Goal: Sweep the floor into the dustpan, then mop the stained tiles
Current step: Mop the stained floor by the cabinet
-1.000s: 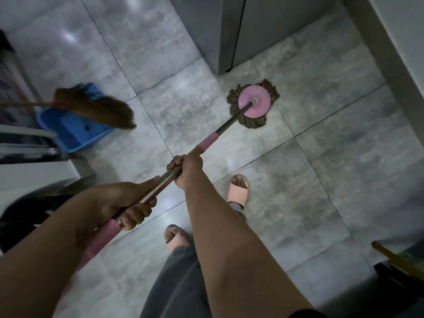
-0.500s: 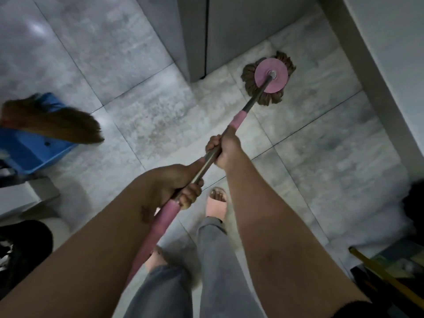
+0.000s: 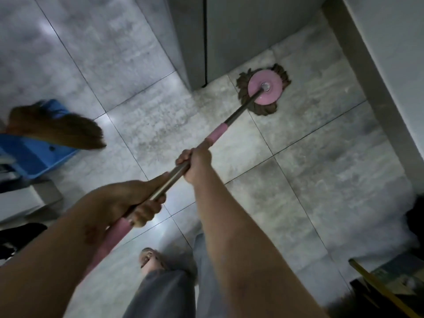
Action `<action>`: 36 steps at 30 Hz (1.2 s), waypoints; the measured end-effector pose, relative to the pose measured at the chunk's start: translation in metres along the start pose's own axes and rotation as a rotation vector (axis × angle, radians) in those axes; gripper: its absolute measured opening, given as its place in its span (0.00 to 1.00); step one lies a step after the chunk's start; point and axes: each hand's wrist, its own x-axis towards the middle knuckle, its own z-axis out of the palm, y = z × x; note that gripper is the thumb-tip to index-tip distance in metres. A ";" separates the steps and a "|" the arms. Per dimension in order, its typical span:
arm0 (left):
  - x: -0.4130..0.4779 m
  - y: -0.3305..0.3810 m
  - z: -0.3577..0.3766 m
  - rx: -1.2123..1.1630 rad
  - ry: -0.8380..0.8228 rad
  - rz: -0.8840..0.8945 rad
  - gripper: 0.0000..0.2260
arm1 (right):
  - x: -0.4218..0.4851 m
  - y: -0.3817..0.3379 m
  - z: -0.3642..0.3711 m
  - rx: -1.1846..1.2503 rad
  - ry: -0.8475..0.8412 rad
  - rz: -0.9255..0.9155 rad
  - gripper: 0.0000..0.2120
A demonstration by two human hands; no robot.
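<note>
A mop with a round pink head [image 3: 265,89] and brown strands lies flat on the grey tiles [image 3: 149,125], close to the corner of a grey cabinet. Its metal pole [image 3: 176,174] with pink sleeves runs back toward me. My right hand [image 3: 197,162] grips the pole further down, fingers curled round it. Behind it, my left hand [image 3: 135,200] grips the pole just above the pink end grip. At the left, a brown broom head [image 3: 57,128] rests over a blue dustpan [image 3: 34,157].
A grey cabinet [image 3: 241,31] stands at the top middle, a wall and skirting [image 3: 371,88] run down the right. My feet in sandals [image 3: 149,260] and grey trousers are below. Dark objects and a yellow stick [image 3: 378,288] sit at the bottom right, clutter at the left edge.
The mop head has slid away from me and to the right, toward the gap between cabinet and wall. Both hands kept their grip on the pole, and I have stepped forward.
</note>
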 end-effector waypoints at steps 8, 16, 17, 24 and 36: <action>0.011 0.036 0.032 -0.026 -0.007 0.056 0.24 | 0.014 -0.049 -0.010 -0.066 -0.018 -0.005 0.21; 0.070 0.138 0.177 0.053 -0.099 0.114 0.27 | 0.013 -0.200 -0.092 -0.038 0.081 -0.215 0.25; 0.076 0.144 0.187 0.079 -0.097 0.103 0.27 | 0.012 -0.208 -0.103 -0.008 0.103 -0.221 0.26; 0.086 0.150 0.212 0.419 -0.026 -0.024 0.28 | 0.007 -0.201 -0.160 0.241 0.253 -0.218 0.24; 0.073 0.179 0.183 0.237 0.039 0.116 0.27 | 0.028 -0.233 -0.097 -0.013 0.204 -0.194 0.39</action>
